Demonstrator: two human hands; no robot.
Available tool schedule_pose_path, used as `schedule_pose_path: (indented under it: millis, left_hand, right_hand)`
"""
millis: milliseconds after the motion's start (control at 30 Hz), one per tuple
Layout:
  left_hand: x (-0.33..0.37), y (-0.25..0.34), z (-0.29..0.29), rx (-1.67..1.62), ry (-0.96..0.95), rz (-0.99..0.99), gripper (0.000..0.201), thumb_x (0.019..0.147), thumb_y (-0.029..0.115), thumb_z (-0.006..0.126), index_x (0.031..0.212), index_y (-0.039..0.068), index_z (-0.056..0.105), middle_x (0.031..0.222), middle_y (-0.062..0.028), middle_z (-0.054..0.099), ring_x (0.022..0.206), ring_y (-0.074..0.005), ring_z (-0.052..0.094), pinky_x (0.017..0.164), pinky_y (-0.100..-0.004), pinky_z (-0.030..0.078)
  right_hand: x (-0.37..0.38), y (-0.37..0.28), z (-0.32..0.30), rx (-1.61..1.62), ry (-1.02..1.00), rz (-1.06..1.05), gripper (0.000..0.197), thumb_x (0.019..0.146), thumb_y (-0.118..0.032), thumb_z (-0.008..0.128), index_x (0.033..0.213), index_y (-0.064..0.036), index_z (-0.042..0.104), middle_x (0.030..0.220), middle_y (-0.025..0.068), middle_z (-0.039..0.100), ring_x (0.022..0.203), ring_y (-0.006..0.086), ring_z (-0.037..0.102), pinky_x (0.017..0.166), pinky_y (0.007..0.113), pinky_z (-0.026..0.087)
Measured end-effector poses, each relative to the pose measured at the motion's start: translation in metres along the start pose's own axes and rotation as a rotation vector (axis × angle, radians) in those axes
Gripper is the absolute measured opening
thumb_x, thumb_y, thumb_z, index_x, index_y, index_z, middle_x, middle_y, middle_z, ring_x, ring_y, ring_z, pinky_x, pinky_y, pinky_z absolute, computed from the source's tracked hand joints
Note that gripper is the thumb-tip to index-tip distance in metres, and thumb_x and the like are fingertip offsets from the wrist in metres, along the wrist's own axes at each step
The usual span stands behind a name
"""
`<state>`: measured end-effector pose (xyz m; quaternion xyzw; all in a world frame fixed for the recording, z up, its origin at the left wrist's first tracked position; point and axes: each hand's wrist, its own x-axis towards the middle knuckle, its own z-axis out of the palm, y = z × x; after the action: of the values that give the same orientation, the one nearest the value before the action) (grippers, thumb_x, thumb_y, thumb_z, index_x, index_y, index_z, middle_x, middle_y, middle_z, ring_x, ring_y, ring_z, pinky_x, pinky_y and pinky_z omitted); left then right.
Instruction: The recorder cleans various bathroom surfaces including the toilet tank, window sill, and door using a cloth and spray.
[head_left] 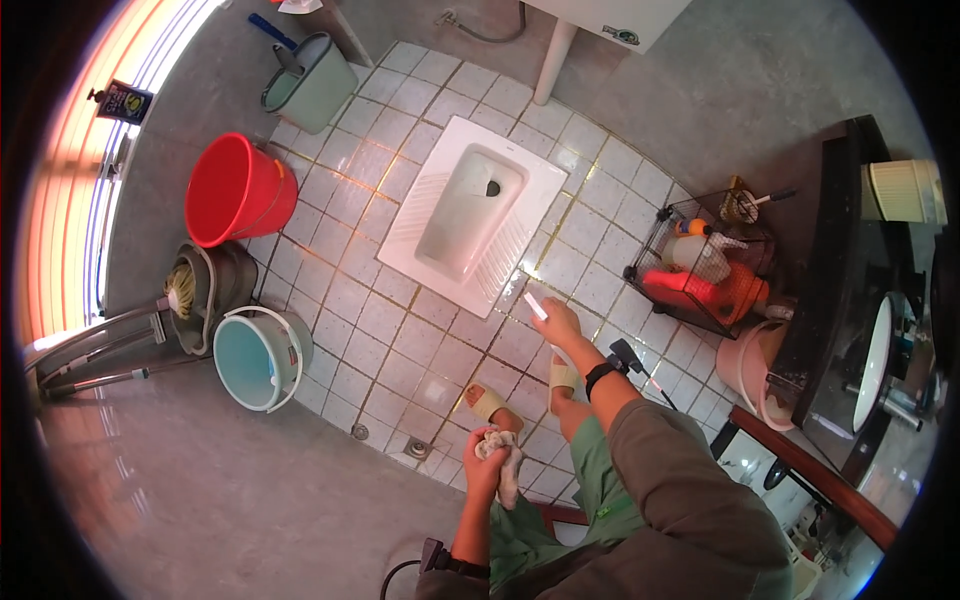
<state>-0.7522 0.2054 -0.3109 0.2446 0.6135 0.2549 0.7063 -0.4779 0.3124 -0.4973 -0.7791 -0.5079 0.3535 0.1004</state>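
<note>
My left hand (480, 470) is closed around a crumpled, off-white cloth (510, 475), part of which hangs down past the fingers near my lap. Stretched forward over the tiles, my right hand (560, 325) grips a slim white object (537, 305); its kind is too small to make out. Just beyond the right hand lies a white squat toilet (470, 215), set into the floor, with ribbed foot areas along its sides. Neither hand touches it.
At the left stand a red bucket (235, 190), a pale bucket (262, 358), a mop bucket (215, 290) and a grey-green bin (312, 85). On the right are a black wire basket (700, 262) of bottles, a pink bucket (745, 365) and a dark counter (835, 250). A floor drain (418, 448) is nearby.
</note>
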Motion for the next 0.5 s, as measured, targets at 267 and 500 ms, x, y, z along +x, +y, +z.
schedule_pose_path:
  millis: [267, 500]
  left_hand:
    - [0.002, 0.002, 0.01, -0.04, 0.014, 0.02, 0.037, 0.075, -0.005, 0.063, 0.11, 0.005, 0.056, 0.095, -0.0044, 0.061, 0.084, -0.0137, 0.061, 0.075, -0.0279, 0.052]
    - [0.0, 0.007, 0.011, -0.05, 0.01, 0.009, 0.037, 0.075, -0.005, 0.063, 0.11, 0.005, 0.055, 0.095, -0.0043, 0.061, 0.084, -0.0132, 0.061, 0.076, -0.0276, 0.052]
  right_hand:
    - [0.001, -0.005, 0.01, -0.008, -0.156, 0.065, 0.035, 0.084, -0.037, 0.066, 0.099, -0.0057, 0.062, 0.103, 0.0146, 0.063, 0.1, 0.0351, 0.061, 0.083, 0.046, 0.05]
    - [0.0, -0.01, 0.026, -0.084, -0.246, -0.032, 0.035, 0.085, -0.039, 0.066, 0.096, -0.0061, 0.061, 0.1, 0.0144, 0.062, 0.102, 0.0349, 0.059, 0.081, 0.047, 0.048]
